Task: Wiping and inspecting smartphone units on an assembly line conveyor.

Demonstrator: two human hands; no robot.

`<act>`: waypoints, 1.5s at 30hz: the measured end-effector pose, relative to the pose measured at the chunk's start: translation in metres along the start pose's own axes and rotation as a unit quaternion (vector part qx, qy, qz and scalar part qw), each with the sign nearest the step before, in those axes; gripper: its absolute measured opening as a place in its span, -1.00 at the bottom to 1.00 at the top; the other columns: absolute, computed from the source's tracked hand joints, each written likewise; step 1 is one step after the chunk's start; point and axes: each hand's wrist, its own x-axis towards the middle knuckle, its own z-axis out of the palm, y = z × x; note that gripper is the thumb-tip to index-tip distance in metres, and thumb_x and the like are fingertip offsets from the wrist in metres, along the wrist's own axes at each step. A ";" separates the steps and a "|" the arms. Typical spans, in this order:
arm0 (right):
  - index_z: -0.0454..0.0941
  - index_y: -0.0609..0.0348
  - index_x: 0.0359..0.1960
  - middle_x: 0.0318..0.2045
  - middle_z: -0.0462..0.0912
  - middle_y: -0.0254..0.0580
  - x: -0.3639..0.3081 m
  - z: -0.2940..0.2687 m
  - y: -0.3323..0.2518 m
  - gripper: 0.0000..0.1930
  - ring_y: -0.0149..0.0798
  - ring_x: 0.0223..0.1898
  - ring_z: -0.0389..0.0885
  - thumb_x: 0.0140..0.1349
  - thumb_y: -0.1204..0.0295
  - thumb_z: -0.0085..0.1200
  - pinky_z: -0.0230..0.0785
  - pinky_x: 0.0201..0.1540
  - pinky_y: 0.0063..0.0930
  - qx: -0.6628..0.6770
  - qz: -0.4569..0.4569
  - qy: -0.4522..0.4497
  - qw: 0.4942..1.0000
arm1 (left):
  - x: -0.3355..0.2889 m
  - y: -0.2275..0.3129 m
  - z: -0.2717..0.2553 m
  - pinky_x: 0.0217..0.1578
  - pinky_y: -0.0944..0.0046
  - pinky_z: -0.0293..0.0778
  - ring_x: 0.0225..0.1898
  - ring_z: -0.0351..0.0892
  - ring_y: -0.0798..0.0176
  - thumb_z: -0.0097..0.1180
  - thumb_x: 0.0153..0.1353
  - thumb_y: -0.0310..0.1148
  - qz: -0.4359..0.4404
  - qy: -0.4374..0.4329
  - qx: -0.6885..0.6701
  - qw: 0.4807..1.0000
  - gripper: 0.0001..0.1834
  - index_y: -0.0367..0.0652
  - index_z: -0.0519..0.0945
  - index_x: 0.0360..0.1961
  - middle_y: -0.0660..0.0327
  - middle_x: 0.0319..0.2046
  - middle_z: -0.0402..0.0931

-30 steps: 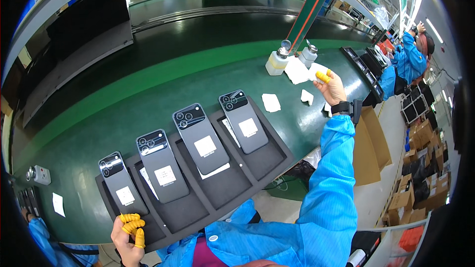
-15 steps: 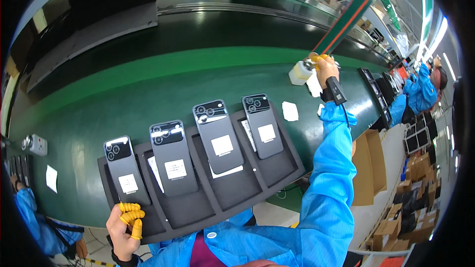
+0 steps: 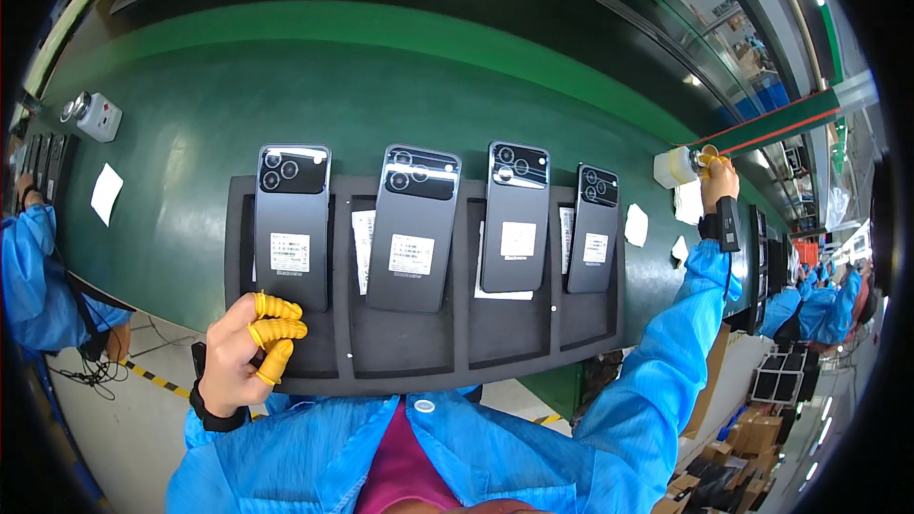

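Observation:
Four grey phones lie back up across a dark foam tray (image 3: pixel 409 362), each with a white label: the far-left phone (image 3: pixel 292 200), the second phone (image 3: pixel 411 228), the third phone (image 3: pixel 517 200) and the far-right phone (image 3: pixel 594 214). My left hand (image 3: pixel 249 352), with yellow finger cots, is beside the lower end of the far-left phone; its fingers are loosely bent, thumb apart, with nothing seen between them. My right hand (image 3: pixel 719 181) reaches to the top of a white square bottle (image 3: pixel 674 168) at the right. Its fingers are closed there, and what they hold is hidden.
White wipes (image 3: pixel 637 225) lie on the green bench (image 3: pixel 181 219) right of the tray. At left stand another white bottle (image 3: pixel 99 118) and a white sheet (image 3: pixel 107 193). A green post (image 3: pixel 781 128) rises behind my right hand. People in blue sit at both sides.
The view has turned and shifted, so the tray now looks level. My right hand stays at the bottle's top, and my left hand stays beside the far-left phone.

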 end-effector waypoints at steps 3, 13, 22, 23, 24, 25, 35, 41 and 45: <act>0.61 0.13 -0.36 -0.30 0.62 0.02 0.001 -0.003 -0.002 -0.91 0.10 -0.26 0.61 0.08 0.48 0.11 0.48 -0.20 -0.08 -0.021 0.002 -0.021 1.000 | -0.001 0.000 -0.001 -0.27 0.21 0.48 -0.28 0.57 0.04 0.18 -0.11 -0.60 0.001 -0.007 -0.005 1.000 -0.81 -0.31 0.64 -0.38 0.01 -0.32 0.57; 0.61 0.17 -0.30 -0.22 0.61 0.02 -0.012 -0.036 -0.033 -0.87 0.06 -0.15 0.58 0.10 0.50 0.12 0.45 -0.12 -0.15 0.011 -0.033 0.053 0.998 | 0.001 -0.001 -0.009 -0.30 0.24 0.57 -0.26 0.64 0.03 0.24 -0.10 -0.63 0.014 -0.035 -0.021 0.999 -0.76 -0.29 0.65 -0.31 0.03 -0.30 0.55; 0.66 0.26 -0.21 -0.20 0.58 -0.02 -0.065 -0.159 -0.267 -0.64 -0.02 -0.19 0.58 -0.15 0.68 0.15 0.45 -0.13 -0.22 0.181 -0.305 0.138 0.925 | 0.002 -0.010 -0.009 -0.36 0.34 0.59 -0.29 0.64 0.15 0.27 -0.07 -0.59 0.028 -0.052 -0.030 0.998 -0.74 -0.27 0.66 -0.27 0.09 -0.27 0.54; 0.66 0.27 -0.23 -0.22 0.57 -0.02 -0.068 -0.167 -0.288 -0.62 -0.02 -0.20 0.58 -0.21 0.64 0.17 0.47 -0.15 -0.20 0.203 -0.349 0.135 0.905 | 0.000 -0.009 -0.010 -0.36 0.34 0.59 -0.29 0.64 0.15 0.27 -0.07 -0.59 0.026 -0.048 -0.030 0.998 -0.74 -0.27 0.66 -0.27 0.09 -0.27 0.54; 0.66 0.30 -0.23 -0.23 0.56 -0.02 -0.072 -0.173 -0.304 -0.58 -0.02 -0.21 0.58 -0.28 0.59 0.16 0.48 -0.16 -0.20 0.232 -0.386 0.121 0.884 | -0.002 -0.009 -0.010 -0.36 0.34 0.59 -0.30 0.64 0.16 0.27 -0.07 -0.59 0.027 -0.044 -0.029 0.998 -0.74 -0.27 0.66 -0.27 0.10 -0.27 0.54; 0.66 0.32 -0.23 -0.25 0.55 -0.02 -0.076 -0.176 -0.317 -0.54 -0.02 -0.22 0.58 -0.34 0.54 0.15 0.49 -0.17 -0.20 0.259 -0.420 0.107 0.863 | -0.002 -0.010 -0.009 -0.36 0.34 0.59 -0.30 0.63 0.16 0.27 -0.07 -0.58 0.030 -0.042 -0.030 0.998 -0.75 -0.26 0.66 -0.27 0.11 -0.27 0.55; 0.59 0.44 -0.20 -0.24 0.50 -0.02 -0.083 -0.159 -0.414 -0.52 -0.07 -0.22 0.53 -0.28 0.47 0.16 0.49 -0.17 -0.32 0.354 -0.526 0.077 0.769 | -0.011 -0.017 -0.008 -0.41 0.38 0.59 -0.36 0.64 0.21 0.29 -0.07 -0.54 0.044 -0.043 -0.061 0.996 -0.74 -0.22 0.68 -0.26 0.10 -0.27 0.58; 0.60 0.43 -0.21 -0.24 0.50 0.00 -0.086 -0.155 -0.426 -0.52 -0.08 -0.23 0.53 -0.29 0.46 0.17 0.49 -0.15 -0.28 0.350 -0.541 0.076 0.761 | -0.013 -0.020 -0.007 -0.43 0.39 0.59 -0.37 0.65 0.21 0.29 -0.08 -0.55 0.052 -0.040 -0.072 0.995 -0.74 -0.24 0.68 -0.27 0.10 -0.27 0.58; 0.59 0.45 -0.23 -0.23 0.50 0.00 -0.087 -0.159 -0.424 -0.54 -0.09 -0.23 0.53 -0.28 0.46 0.16 0.49 -0.17 -0.29 0.338 -0.536 0.071 0.770 | -0.012 -0.019 -0.008 -0.44 0.39 0.59 -0.37 0.65 0.21 0.29 -0.09 -0.56 0.054 -0.034 -0.070 0.996 -0.74 -0.24 0.68 -0.28 0.10 -0.27 0.59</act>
